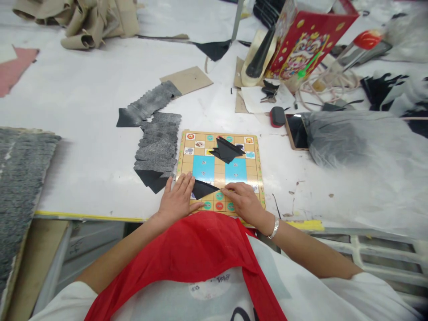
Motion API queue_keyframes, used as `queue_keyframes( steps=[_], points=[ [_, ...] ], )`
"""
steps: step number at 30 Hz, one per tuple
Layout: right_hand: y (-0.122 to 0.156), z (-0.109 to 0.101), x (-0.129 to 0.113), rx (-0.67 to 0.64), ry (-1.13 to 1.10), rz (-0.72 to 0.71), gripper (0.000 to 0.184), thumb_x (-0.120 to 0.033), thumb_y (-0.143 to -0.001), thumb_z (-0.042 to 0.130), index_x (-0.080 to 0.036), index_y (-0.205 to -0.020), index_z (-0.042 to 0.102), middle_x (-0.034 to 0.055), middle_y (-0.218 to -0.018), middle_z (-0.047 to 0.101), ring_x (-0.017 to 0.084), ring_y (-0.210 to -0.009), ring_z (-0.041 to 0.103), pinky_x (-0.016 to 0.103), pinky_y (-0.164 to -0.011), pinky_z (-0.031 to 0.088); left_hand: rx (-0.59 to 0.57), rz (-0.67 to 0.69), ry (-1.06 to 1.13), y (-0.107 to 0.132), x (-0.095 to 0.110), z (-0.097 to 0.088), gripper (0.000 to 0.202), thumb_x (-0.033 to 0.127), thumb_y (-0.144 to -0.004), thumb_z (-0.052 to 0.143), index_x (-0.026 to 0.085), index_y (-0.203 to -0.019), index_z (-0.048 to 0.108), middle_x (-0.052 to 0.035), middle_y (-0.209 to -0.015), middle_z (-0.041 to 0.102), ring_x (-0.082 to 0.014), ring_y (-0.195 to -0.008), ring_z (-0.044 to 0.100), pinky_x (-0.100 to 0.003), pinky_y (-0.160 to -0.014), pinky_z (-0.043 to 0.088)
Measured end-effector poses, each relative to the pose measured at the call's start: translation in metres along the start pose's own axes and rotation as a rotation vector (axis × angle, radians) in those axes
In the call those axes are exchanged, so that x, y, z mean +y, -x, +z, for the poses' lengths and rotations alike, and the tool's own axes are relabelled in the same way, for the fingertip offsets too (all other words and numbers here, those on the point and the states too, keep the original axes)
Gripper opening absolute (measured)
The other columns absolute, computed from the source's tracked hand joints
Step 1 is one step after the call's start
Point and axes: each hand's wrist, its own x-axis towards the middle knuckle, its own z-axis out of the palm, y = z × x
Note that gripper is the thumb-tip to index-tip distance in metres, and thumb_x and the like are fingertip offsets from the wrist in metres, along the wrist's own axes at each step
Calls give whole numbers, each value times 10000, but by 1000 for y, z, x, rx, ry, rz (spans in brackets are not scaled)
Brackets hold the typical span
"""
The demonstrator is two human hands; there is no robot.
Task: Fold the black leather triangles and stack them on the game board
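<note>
A pointed black piece of thin sheet material (203,189) lies on a printed game board (220,169) at the table's front edge. Over its left end rests my left hand (177,194), palm down with fingers stretched out. At the piece's right tip, my right hand (243,199) has thumb and forefinger pinched together. Several more black pointed pieces (228,150) lie in a loose pile on the upper part of the board. Left of the board stand overlapping rows of grey-black pieces (157,142), with black ones (152,179) at their near end.
A cardboard piece (187,82) lies behind the rows. To the right are a phone (296,130), a small red-black case (277,117), keys (269,91), a red box (310,40) and a plastic bag (354,138). Grey fabric (23,187) covers the left edge; beige rolls (83,22) lie behind.
</note>
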Motion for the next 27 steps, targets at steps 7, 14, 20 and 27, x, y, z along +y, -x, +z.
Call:
queue_keyframes(
  steps=[7, 14, 20, 27],
  points=[
    [-47, 0, -14, -39, -64, 183, 132, -205, -899, 498, -162, -919, 622, 70, -841, 609, 190, -813, 553, 305, -736, 419, 11, -78, -26, 1, 12, 6, 830, 673, -819, 413, 62, -1380, 379, -224, -1424, 369, -337, -1344, 314, -578, -1085, 162],
    [-75, -8, -7, -268, 93, 94, 119, -198, -869, 522, -174, -777, 594, 35, -734, 607, 156, -689, 550, 262, -621, 335, 231, -106, 35, 28, -18, -5, 515, 449, -897, 455, 121, -1293, 481, -155, -1326, 526, -271, -1297, 399, -487, -1093, 262],
    [-104, -38, 24, -63, 510, 180, 245, -231, -906, 432, -134, -802, 630, 90, -730, 581, 197, -688, 504, 303, -603, 257, 396, -255, 2, 47, -95, -15, 240, 237, -891, 502, 130, -1087, 590, -131, -1060, 648, -232, -1015, 581, -376, -892, 493],
    [-146, -15, -29, 40, 382, -117, 233, -187, -922, 417, -142, -1028, 619, 102, -908, 615, 205, -806, 478, 323, -673, 270, 267, -122, -136, 41, -123, -13, 146, 181, -890, 479, 160, -867, 622, -82, -905, 650, -201, -826, 582, -325, -742, 496]
  ],
)
